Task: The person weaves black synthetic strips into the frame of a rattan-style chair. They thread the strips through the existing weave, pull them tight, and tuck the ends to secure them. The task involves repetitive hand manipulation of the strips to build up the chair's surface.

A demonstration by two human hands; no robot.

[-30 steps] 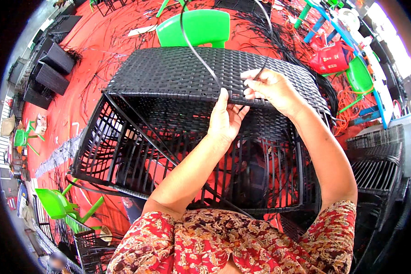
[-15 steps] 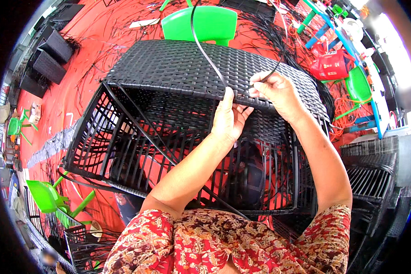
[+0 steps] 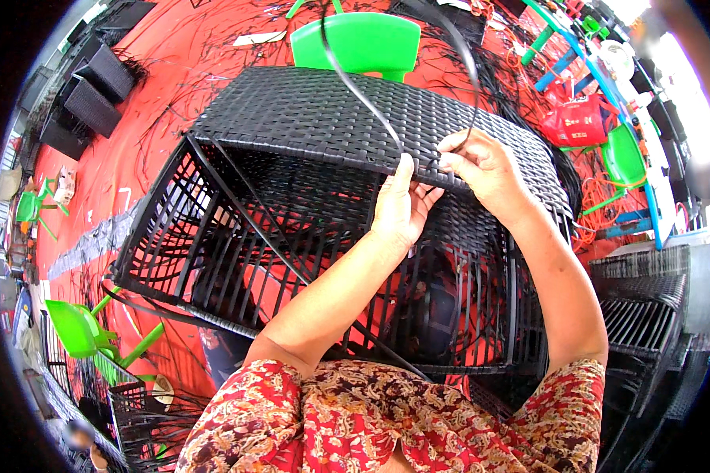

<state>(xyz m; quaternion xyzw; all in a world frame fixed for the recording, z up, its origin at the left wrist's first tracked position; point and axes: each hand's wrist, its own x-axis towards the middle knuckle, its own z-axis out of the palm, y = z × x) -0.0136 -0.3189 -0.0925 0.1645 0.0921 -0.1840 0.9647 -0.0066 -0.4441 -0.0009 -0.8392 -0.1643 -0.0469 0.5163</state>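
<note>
A black wicker furniture piece lies before me, its tightly woven panel uppermost and its open slatted side facing me. My left hand grips the panel's front edge, thumb on top and fingers curled underneath. Beside that thumb, a long black plastic weaving strip rises and runs out at the top of the view. Just to the right, my right hand pinches a dark strip at the same edge. From its fingers a length of strip bends upward; whether both lengths join is not shown.
A green chair stands beyond the wicker piece, another green chair at left. Loose black strips litter the red floor. At right are a red bag, a blue-edged table and more wicker frames.
The strip at my right hand now arcs up to the top of the view, where before only a short length showed. My left hand keeps its hold on the edge.
</note>
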